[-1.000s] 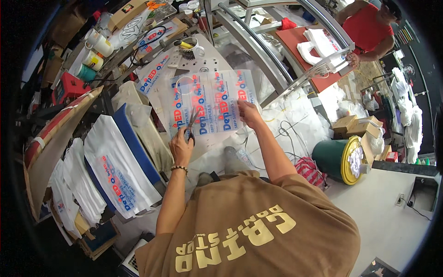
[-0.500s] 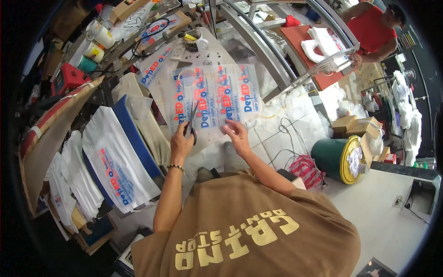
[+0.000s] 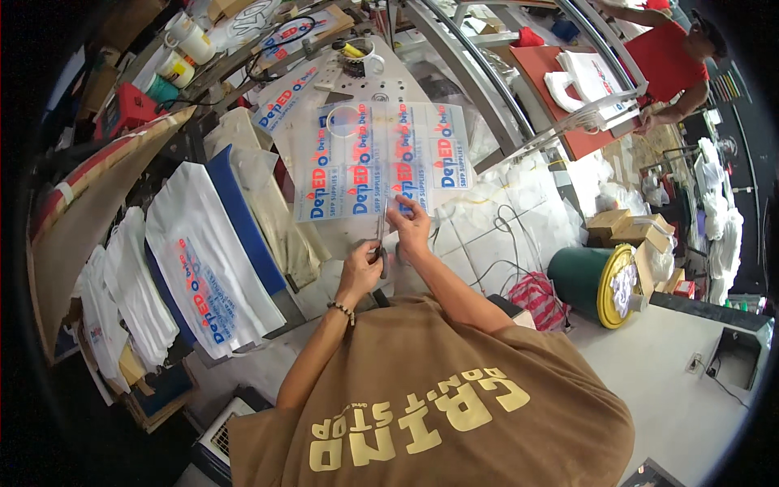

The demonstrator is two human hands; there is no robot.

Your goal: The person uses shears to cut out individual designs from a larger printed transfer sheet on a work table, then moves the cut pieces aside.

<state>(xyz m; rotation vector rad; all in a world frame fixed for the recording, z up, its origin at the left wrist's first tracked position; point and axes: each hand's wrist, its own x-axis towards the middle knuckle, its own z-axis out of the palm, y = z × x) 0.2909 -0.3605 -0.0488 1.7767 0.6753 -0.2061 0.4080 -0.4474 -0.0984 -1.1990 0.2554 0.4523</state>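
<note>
My left hand is closed round the dark handles of a pair of scissors. Their blades point away from me and reach the near edge of a clear plastic sheet printed in red and blue. Just right of the blades, my right hand has its thumb and fingers at that same edge, pinching the sheet. The sheet lies flat over a pale board. A clear ring rests on the sheet's far part.
Beyond the sheet stands a mug with small tools. Printed white bags hang over a blue panel at left. A metal frame rises at right, near a person in red. A green bin stands right.
My left hand has moved right and nearer to me with the scissors, close to my right hand. My right hand has shifted slightly and closed on the sheet's edge. The view has tilted a little.
</note>
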